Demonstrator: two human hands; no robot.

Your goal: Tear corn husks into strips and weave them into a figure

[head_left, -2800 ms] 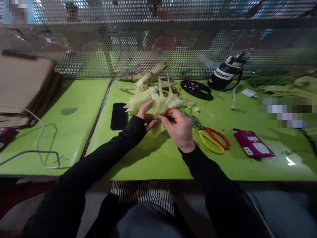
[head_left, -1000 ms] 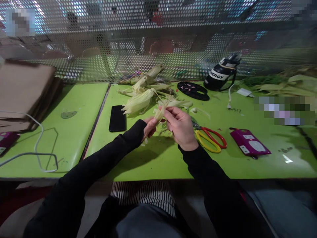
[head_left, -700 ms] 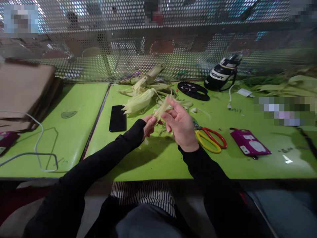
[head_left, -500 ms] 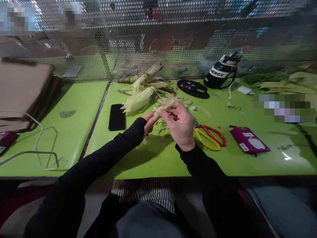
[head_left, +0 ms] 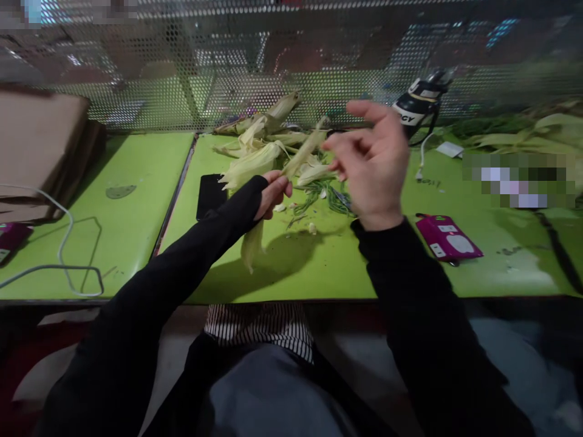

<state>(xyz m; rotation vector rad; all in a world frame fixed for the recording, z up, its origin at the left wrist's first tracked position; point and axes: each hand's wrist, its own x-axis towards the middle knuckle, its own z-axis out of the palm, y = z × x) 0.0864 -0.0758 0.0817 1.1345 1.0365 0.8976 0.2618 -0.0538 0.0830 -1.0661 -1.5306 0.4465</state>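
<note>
Left grip (head_left: 273, 193) is pinching a pale husk strip (head_left: 303, 155) low over the green table (head_left: 319, 267); right grip (head_left: 371, 164), raised, fingers loosely curled, is holding its upper end. Husk pile (head_left: 259, 136) lying just behind.

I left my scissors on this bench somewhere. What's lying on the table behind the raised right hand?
Behind the right hand only green leaf strips and husk scraps show on the green table. No scissors are visible; the hand and wrist cover that patch.
</note>
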